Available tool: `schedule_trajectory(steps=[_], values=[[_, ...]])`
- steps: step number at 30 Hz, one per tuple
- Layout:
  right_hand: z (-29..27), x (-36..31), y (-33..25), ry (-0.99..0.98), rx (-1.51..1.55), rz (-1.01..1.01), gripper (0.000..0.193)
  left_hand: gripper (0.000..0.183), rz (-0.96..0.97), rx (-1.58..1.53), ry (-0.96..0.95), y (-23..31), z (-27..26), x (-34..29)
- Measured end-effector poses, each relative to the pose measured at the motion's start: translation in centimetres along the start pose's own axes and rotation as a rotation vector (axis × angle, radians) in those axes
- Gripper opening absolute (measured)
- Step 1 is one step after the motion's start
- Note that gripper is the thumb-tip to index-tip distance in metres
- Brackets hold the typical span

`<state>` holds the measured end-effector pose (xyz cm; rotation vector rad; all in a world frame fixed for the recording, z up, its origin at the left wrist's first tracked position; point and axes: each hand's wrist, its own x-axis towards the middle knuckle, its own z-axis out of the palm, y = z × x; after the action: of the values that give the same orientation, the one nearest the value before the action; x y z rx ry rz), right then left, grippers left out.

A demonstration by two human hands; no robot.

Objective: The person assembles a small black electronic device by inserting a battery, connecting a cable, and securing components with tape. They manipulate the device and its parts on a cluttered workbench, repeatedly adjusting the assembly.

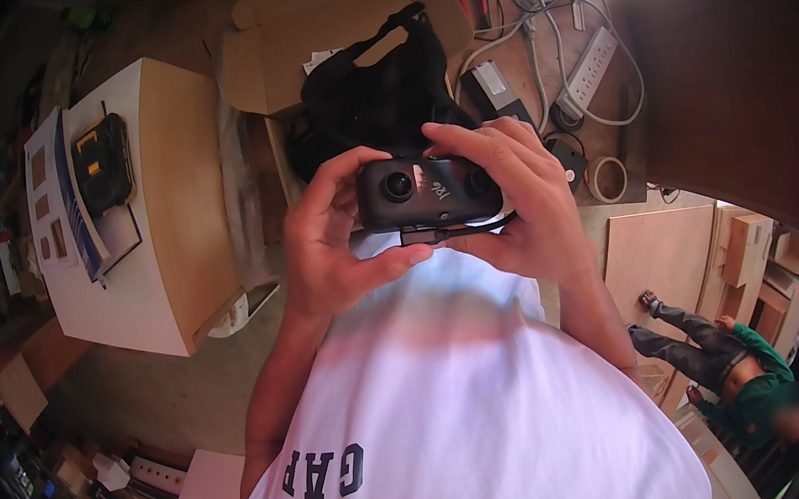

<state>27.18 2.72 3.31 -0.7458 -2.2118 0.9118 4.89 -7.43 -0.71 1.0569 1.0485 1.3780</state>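
Both hands hold a small black camera (429, 208) with two round lenses, one at each end of its face. The near lens, at the left, shows fully; the other is partly covered by fingers. My left hand (324, 244) grips its left end, with fingers on top and the thumb at the lower edge. My right hand (538, 198) wraps round the right end, its index finger lying along the top. A black cable (477, 229) is plugged in along the camera's underside and runs under my right hand. Just beyond the camera, a black fabric bag or harness (375, 93) with straps lies in an open cardboard box (330, 9).
A white-topped wooden cabinet (138, 272) stands left, carrying a black-and-yellow case (102, 163) and booklets. On the right of the workbench are a power strip (592, 71), tangled cables, and a tape roll (606, 179). A dark panel (728, 79) rises far right. A person in green (760, 385) is at lower right.
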Motion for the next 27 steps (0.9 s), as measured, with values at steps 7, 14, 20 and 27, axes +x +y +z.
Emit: schedule_trajectory(steps=[7,14,20,27], values=[[-1.0,-0.2,0.7,-0.106,0.06,0.016,0.082,0.082,0.024,0.117,0.009,0.3,0.3,0.3],[-0.8,-0.3,1.8,-0.119,0.058,-0.04,0.072,0.083,0.038,0.173,-0.044,0.0,0.1,0.4],[0.1,-0.2,1.6,-0.06,0.003,-0.056,0.068,0.083,0.036,0.16,-0.038,-0.1,0.0,0.5],[0.4,-0.3,1.9,-0.044,-0.023,-0.074,0.069,0.08,0.048,0.163,-0.032,-0.3,0.0,0.5]])
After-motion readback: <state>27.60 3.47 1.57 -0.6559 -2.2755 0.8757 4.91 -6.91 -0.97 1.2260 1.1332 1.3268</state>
